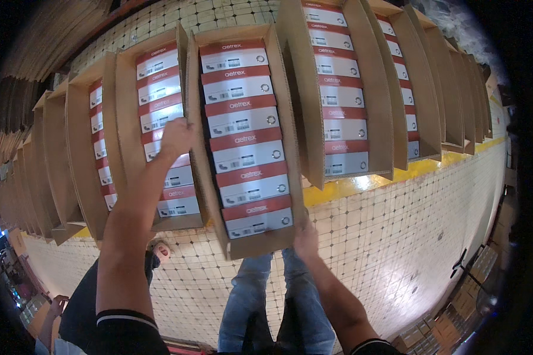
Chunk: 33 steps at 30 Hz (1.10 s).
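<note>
A long open cardboard carton (260, 245) stands in front of me, turned slightly askew to its neighbours. Inside it is a row of several white shoe boxes (243, 124) with red lids, labels facing up. My left hand (179, 136) is closed over the top edge of the carton's left wall, about halfway along. At the near right corner, my right hand (305, 238) grips the carton's side, with its fingers partly hidden by the cardboard. My left forearm crosses the neighbouring carton (186, 221), which holds similar shoe boxes (160, 92).
To the right, another filled carton (317, 142) stands beside further cartons. More open cartons (56, 165) line the left. A yellow floor stripe (361, 188) runs along the row over tiled floor. Flattened cardboard (35, 35) is stacked far left. Another person's foot (161, 252) is at the lower left.
</note>
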Motion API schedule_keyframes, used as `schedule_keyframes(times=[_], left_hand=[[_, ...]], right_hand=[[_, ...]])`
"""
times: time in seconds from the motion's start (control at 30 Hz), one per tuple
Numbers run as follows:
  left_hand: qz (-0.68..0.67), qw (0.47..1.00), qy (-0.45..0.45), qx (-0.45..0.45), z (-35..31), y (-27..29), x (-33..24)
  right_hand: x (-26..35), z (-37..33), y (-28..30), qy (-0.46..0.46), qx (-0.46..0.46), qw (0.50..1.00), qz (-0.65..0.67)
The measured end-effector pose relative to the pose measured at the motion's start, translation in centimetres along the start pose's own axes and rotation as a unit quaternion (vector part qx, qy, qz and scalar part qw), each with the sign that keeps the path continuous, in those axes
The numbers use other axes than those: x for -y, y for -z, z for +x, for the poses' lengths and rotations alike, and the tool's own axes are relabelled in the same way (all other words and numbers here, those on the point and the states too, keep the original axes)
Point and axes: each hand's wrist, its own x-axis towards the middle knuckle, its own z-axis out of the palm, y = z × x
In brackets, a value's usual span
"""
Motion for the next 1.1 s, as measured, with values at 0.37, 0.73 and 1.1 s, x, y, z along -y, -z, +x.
schedule_keyframes(times=[0.37, 0.73, 1.1], left_hand=[[-0.278, 0.949, 0.145, 0.039, -20.9, -5.1, -5.1], [-0.438, 0.849, 0.192, 0.224, -33.5, -7.9, -22.3], [-0.209, 0.923, 0.318, -0.059, -12.3, -15.1, -34.0]], right_hand=[[-0.9, 1.0, 0.2, -0.093, 0.258, 0.950, 0.152], [-11.1, 1.6, 16.7, -0.084, -0.135, 0.969, 0.191], [-9.6, 14.5, 22.8, -0.017, 0.048, 0.988, 0.143]])
